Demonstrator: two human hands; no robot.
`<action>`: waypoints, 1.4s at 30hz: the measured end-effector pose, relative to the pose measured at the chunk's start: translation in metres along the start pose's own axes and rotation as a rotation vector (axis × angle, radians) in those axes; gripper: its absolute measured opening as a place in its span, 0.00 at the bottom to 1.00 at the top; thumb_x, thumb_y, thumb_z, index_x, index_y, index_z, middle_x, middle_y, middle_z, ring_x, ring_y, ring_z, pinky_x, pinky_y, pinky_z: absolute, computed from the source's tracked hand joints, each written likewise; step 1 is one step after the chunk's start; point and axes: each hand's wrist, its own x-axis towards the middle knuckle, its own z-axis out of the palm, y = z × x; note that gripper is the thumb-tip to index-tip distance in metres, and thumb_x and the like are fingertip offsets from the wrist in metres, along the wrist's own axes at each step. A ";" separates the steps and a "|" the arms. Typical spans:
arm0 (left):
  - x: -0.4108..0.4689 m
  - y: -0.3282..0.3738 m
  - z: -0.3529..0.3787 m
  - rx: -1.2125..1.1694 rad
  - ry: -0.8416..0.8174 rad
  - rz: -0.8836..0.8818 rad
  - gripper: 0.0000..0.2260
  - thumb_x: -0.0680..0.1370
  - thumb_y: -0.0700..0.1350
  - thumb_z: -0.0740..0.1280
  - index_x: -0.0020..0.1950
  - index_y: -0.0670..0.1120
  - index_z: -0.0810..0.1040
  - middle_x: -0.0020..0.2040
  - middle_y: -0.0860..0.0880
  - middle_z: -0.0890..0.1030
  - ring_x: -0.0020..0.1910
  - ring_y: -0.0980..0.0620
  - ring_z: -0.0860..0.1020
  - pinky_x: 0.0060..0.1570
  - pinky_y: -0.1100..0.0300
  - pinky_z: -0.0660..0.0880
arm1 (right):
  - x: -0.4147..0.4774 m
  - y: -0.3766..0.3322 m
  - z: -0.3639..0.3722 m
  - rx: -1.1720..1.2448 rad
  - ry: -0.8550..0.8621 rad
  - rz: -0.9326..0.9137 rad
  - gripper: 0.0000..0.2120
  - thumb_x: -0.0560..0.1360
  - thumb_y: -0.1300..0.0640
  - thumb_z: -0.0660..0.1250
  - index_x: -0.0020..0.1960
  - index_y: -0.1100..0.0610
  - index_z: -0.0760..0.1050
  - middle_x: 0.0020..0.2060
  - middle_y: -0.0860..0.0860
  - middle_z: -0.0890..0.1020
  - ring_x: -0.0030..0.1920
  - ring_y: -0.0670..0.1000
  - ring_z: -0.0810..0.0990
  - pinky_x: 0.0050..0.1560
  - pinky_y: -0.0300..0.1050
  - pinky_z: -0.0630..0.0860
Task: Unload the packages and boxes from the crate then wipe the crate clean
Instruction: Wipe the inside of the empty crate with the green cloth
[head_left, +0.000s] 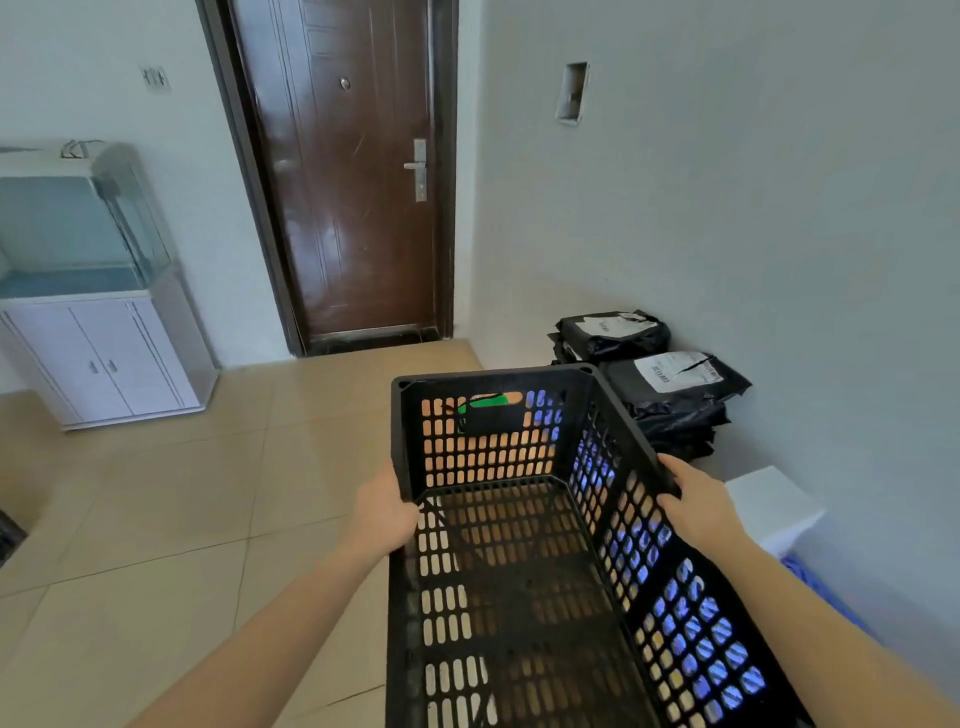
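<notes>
Your left hand (384, 512) grips the left wall of the black crate (493, 376), and your right hand (698, 499) clasps its right rim, fingers curled over the edge. The crate is between your arms over the tiled floor (156, 493), with the black packages (675, 400) stacked against the wall just beyond its far right corner
</notes>
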 end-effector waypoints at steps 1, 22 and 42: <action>0.001 -0.002 -0.007 0.011 0.005 0.021 0.22 0.77 0.38 0.66 0.70 0.46 0.65 0.62 0.44 0.76 0.61 0.45 0.75 0.57 0.53 0.74 | -0.007 -0.005 0.001 0.007 0.019 0.012 0.26 0.75 0.63 0.63 0.72 0.52 0.67 0.62 0.55 0.78 0.62 0.58 0.75 0.64 0.50 0.70; -0.136 0.096 -0.078 0.072 -0.335 0.749 0.27 0.70 0.38 0.68 0.68 0.48 0.69 0.59 0.44 0.79 0.55 0.42 0.77 0.56 0.48 0.75 | -0.366 -0.044 -0.094 0.125 0.736 0.542 0.26 0.72 0.66 0.66 0.68 0.53 0.72 0.50 0.59 0.83 0.50 0.58 0.81 0.53 0.47 0.76; -0.539 0.107 0.171 0.113 -0.865 1.017 0.19 0.73 0.33 0.68 0.61 0.44 0.71 0.50 0.46 0.78 0.47 0.47 0.76 0.39 0.60 0.72 | -0.836 0.106 -0.155 -0.003 0.968 1.069 0.25 0.72 0.67 0.63 0.66 0.50 0.72 0.44 0.54 0.84 0.39 0.56 0.81 0.44 0.49 0.79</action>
